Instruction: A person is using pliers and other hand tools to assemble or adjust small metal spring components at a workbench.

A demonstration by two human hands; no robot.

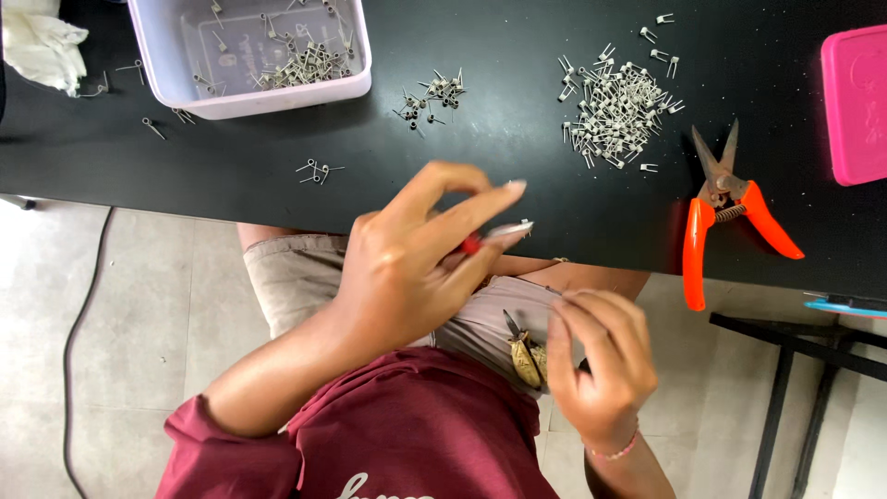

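While the left hand [416, 268] pinches a red-handled tool [490, 237], the right hand [599, 365] pinches a tiny wire piece [557, 292] just below it, over the lap.

Can't really make out what the left hand [416, 268] pinches, just a blurry red-tipped sliver. The pink box [855, 102] at 3 o'clock and the white tub [249, 92] at 11 get cropped by the edges.

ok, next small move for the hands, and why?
Probably bring the right hand up to the red-handled tool pinched in the left hand. The right fingertips seem to pinch something small, hard to tell what, below the table edge, apart from the tool tip.
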